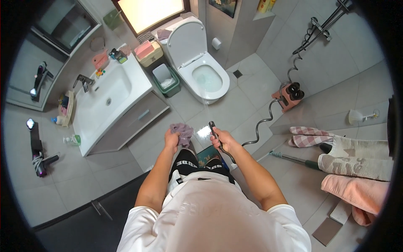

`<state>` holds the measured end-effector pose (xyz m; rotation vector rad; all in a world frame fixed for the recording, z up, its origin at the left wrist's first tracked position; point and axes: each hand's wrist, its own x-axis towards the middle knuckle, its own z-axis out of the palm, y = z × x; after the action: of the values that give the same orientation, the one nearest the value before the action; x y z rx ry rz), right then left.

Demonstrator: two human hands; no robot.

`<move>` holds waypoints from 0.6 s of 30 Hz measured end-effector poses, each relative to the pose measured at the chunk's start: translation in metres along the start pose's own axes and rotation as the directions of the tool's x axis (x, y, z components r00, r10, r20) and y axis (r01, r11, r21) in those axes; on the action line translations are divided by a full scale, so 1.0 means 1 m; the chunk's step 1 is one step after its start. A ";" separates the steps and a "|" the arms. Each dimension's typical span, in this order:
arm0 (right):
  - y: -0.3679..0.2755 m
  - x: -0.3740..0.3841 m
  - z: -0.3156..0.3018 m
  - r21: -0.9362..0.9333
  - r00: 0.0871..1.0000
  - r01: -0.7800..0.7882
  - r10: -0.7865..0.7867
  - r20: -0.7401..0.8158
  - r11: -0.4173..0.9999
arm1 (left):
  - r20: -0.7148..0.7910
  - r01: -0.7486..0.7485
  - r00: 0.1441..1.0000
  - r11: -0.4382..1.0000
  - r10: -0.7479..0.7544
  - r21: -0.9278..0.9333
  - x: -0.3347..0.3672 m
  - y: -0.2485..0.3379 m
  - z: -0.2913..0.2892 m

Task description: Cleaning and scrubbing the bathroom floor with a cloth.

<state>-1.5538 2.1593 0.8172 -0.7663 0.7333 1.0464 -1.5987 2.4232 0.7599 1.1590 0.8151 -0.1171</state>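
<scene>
My left hand [171, 139] is closed round a crumpled mauve cloth [182, 132], which hangs in front of my legs. In my right hand [225, 140] is a black handheld sprayer [212, 127], gripped by its handle with its head pointing away from me. From it a thin stream of water [206, 110] runs toward the white toilet [216, 94]. The toilet's lid [187, 41] stands raised, and bluish water shows in the bowl. A dark coiled hose [257, 131] leads from near my right hand to the right wall.
At the left is a white washbasin [126, 88] on a cabinet. A green bin [170, 89] stands between it and the toilet. A pink box [289, 97] with black round openings is by the right wall. Towels [352, 161] hang at the right. The tiled floor [245, 94] has a drain.
</scene>
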 end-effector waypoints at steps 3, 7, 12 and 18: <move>-0.009 -0.002 0.014 -0.055 1.000 0.006 -0.005 0.017 0.998 | 0.012 0.039 0.999 0.999 -0.039 0.012 0.009 0.014 0.013; -0.025 -0.002 0.050 -0.024 0.996 0.060 -0.058 0.062 0.998 | 0.083 0.011 0.997 1.000 -0.011 -0.001 0.038 0.031 0.016; -0.051 -0.005 0.099 -0.006 0.982 0.188 -0.188 0.030 0.982 | 0.146 0.018 0.989 1.000 -0.017 -0.002 0.076 0.060 0.024; -0.062 0.007 0.132 -0.104 0.980 0.191 -0.184 0.075 0.976 | 0.172 0.041 0.984 0.999 -0.046 0.030 0.127 0.085 0.020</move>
<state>-1.4727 2.2535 0.8937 -0.8752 0.5393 0.9412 -1.4571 2.4829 0.7485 1.1390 0.6870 -0.2620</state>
